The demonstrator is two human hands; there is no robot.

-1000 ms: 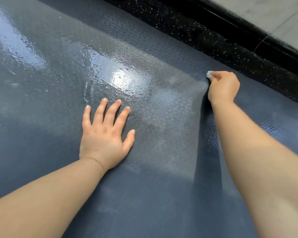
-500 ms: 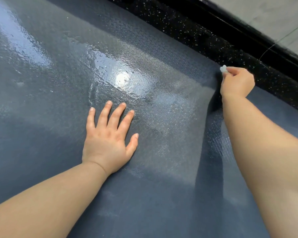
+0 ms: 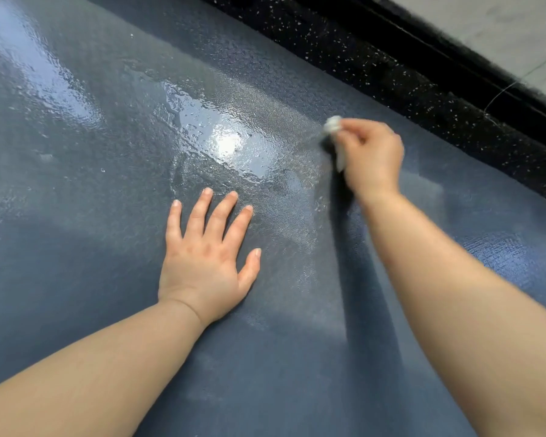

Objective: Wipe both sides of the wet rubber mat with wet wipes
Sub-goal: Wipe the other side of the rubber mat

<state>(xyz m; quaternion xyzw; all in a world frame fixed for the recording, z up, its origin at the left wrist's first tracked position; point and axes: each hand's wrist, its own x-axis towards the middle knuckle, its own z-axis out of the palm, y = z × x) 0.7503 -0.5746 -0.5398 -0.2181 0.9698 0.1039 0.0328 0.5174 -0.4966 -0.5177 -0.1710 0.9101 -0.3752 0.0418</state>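
A large dark blue-grey rubber mat (image 3: 108,279) fills almost the whole view, its textured surface glistening with water at the centre and upper left. My left hand (image 3: 205,263) lies flat on the mat, palm down and fingers spread, just below the shiny wet patch. My right hand (image 3: 371,159) is closed around a small white wet wipe (image 3: 334,125), which pokes out past the fingertips and presses on the mat near its far edge. Part of the wipe is hidden inside the fist.
Beyond the mat's far edge runs a black speckled surface (image 3: 391,67) bounded by a black strip (image 3: 454,61). Pale grey tiles (image 3: 501,23) show at the top right corner.
My right hand with the wipe went out toward the mat's far edge and has now swept back left and nearer, toward the wet patch. My left hand stays flat in place.
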